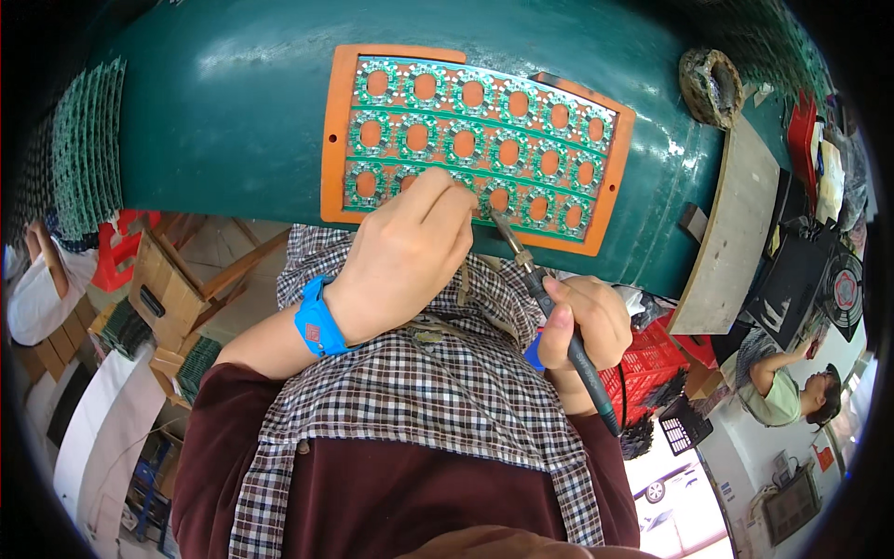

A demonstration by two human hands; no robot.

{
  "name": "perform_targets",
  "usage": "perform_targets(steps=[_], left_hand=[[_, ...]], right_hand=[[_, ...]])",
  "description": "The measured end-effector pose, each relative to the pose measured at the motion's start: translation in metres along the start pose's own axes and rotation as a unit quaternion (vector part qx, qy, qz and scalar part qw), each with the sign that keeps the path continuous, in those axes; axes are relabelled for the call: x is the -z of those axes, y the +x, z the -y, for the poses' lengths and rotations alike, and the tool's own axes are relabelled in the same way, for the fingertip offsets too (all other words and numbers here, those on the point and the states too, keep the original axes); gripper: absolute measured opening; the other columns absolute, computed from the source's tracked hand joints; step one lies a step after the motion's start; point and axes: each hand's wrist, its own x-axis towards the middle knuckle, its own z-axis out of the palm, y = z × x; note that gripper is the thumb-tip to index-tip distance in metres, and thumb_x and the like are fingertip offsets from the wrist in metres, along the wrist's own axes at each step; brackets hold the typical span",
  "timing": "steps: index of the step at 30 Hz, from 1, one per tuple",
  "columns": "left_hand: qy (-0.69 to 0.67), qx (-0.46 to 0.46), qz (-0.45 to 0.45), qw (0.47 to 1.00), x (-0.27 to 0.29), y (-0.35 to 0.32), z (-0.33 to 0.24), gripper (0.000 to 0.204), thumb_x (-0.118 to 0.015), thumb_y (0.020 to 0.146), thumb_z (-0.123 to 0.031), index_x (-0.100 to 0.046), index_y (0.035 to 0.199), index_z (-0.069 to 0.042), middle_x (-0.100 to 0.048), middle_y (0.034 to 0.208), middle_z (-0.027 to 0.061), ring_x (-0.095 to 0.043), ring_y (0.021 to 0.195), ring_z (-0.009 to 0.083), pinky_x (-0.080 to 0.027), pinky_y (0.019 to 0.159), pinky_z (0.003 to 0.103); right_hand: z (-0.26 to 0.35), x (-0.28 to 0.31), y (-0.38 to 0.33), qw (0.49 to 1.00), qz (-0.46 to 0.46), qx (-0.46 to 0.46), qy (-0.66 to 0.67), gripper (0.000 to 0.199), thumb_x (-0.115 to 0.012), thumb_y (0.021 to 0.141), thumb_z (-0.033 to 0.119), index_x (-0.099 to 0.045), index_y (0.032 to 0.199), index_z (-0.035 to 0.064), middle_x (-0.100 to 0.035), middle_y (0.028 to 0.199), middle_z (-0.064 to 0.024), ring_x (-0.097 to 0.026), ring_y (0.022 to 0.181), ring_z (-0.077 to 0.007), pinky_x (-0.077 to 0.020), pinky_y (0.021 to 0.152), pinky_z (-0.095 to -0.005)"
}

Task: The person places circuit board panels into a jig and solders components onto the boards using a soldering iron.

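An orange frame point(337, 130) lies on the green table point(233, 112) and carries a panel of green ring-shaped circuit boards point(466, 140). My left hand point(410, 252), with a blue wrist strap point(318, 321), rests at the panel's near edge, fingers curled and pinched close to the boards; what they pinch is too small to see. My right hand point(585, 326) grips a black soldering iron point(559, 312). Its tip touches the near row of boards just right of my left fingers.
A solder-stained sponge holder point(711, 86) sits at the table's far right beside a grey board point(736, 233). Stacks of green panels point(88, 149) stand at the left. Red crates point(652, 359) lie below. Another person point(792, 391) sits at the right.
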Motion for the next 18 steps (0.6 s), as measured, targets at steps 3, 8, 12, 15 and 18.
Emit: perform_targets(steps=[3, 8, 12, 15, 18], left_hand=[[0.016, -0.031, 0.010, 0.999, 0.002, 0.000, 0.002, 0.019, -0.065, 0.075, 0.004, -0.061, 0.093, -0.002, -0.054, 0.083, 0.0081, -0.060, 0.069, 0.0230, -0.049, 0.058, 0.032], [0.023, -0.025, -0.001, 0.999, 0.011, 0.007, 0.000, 0.019, -0.066, 0.074, 0.003, -0.061, 0.092, -0.003, -0.054, 0.082, 0.0068, -0.060, 0.067, 0.0221, -0.048, 0.056, 0.031], [0.030, 0.005, -0.067, 0.997, 0.009, 0.023, 0.000, 0.014, -0.067, 0.075, 0.002, -0.062, 0.087, -0.002, -0.054, 0.080, 0.0065, -0.060, 0.067, 0.0214, -0.047, 0.056, 0.031], [0.029, -0.008, -0.056, 0.998, 0.003, 0.024, 0.006, 0.015, -0.066, 0.075, 0.003, -0.063, 0.088, -0.002, -0.054, 0.079, 0.0065, -0.060, 0.067, 0.0211, -0.048, 0.056, 0.032], [0.022, -0.024, -0.043, 0.999, 0.004, 0.023, 0.009, 0.018, -0.066, 0.074, 0.003, -0.064, 0.091, -0.002, -0.054, 0.079, 0.0066, -0.061, 0.068, 0.0211, -0.048, 0.056, 0.032]], right_hand=[[0.002, 0.001, 0.000, 1.000, 0.010, -0.001, -0.003, 0.011, -0.059, 0.074, 0.009, -0.065, 0.075, -0.0004, -0.060, 0.062, -0.0088, -0.058, 0.050, -0.0205, -0.0475, 0.047, -0.0299], [0.003, 0.003, 0.005, 1.000, 0.013, -0.008, -0.001, 0.011, -0.059, 0.075, 0.008, -0.065, 0.076, -0.0013, -0.060, 0.062, -0.0095, -0.058, 0.050, -0.0206, -0.0472, 0.047, -0.0297], [0.001, -0.002, 0.022, 0.999, -0.021, -0.029, -0.009, 0.013, -0.060, 0.075, 0.007, -0.065, 0.080, -0.0032, -0.061, 0.064, -0.0111, -0.058, 0.050, -0.0206, -0.0465, 0.046, -0.0294], [-0.003, -0.008, 0.028, 1.000, 0.002, -0.009, -0.024, 0.013, -0.061, 0.074, 0.006, -0.066, 0.081, -0.0027, -0.062, 0.064, -0.0116, -0.059, 0.050, -0.0212, -0.0467, 0.046, -0.0282], [-0.002, -0.008, 0.027, 1.000, 0.010, -0.013, -0.023, 0.012, -0.061, 0.074, 0.007, -0.066, 0.080, -0.0024, -0.062, 0.064, -0.0114, -0.059, 0.050, -0.0214, -0.0470, 0.046, -0.0282]])
